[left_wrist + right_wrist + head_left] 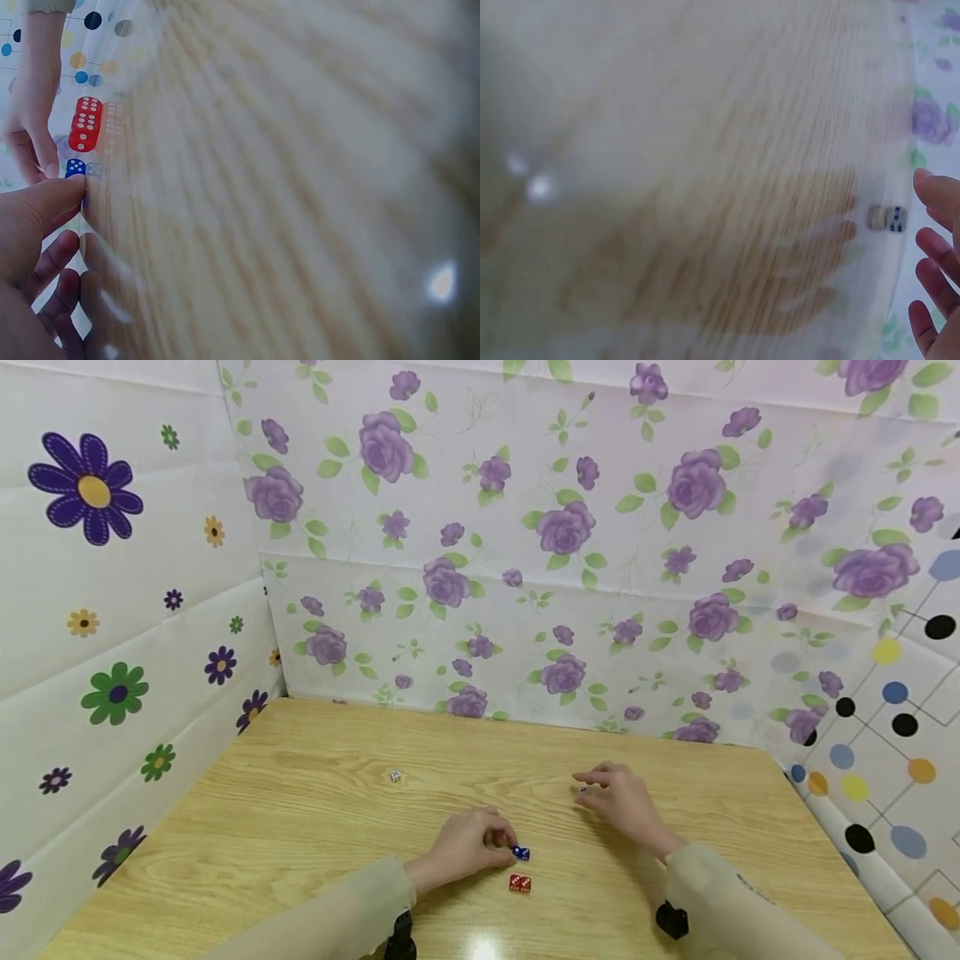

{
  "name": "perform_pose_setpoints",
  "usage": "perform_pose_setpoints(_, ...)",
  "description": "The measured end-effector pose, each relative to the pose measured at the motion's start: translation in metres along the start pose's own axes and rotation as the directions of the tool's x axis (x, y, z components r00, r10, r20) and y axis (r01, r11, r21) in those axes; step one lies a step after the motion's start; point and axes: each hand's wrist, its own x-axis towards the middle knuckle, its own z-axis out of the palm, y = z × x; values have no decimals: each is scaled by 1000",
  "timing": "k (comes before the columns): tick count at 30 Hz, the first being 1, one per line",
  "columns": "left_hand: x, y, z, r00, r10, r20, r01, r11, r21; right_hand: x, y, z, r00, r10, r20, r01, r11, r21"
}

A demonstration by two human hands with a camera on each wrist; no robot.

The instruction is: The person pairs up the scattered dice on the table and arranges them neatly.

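My left hand (467, 845) pinches a blue die (76, 166) between thumb and fingertips, low over the wooden table. Another blue die (525, 853) sits right beside it in the head view. Just in front of these, two red dice (520, 883) stand side by side. Farther right, my right hand (621, 800) has its thumb and fingers spread about a small white die (898, 219) with dark pips. A gap shows between the fingertips and that die in the right wrist view.
Another white die (395, 775) lies toward the back left of the wooden table (300, 810). Flower-printed sheets (480, 527) hang behind and to the left, and a dotted sheet (900, 760) stands along the right edge.
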Motion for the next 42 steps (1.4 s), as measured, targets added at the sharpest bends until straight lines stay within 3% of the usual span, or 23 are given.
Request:
perform_pose_setpoints(12,-1,1,-1,1000,10,-8,-10,1000,3,4,25,5,999,35,17,-34,998,-61)
perform_pose_setpoints(18,-1,0,0,1000,5,-7,-5,1000,-2,3,24,7,996,82,30,-81,996,-44)
perform_pose_setpoints(29,-1,0,-1,1000,9,-10,-9,1000,1,0,23,9,994,102,36,-104,994,39)
perform_pose_setpoints(42,-1,0,0,1000,12,-8,-11,1000,15,-1,4,17,989,124,84,-133,985,112)
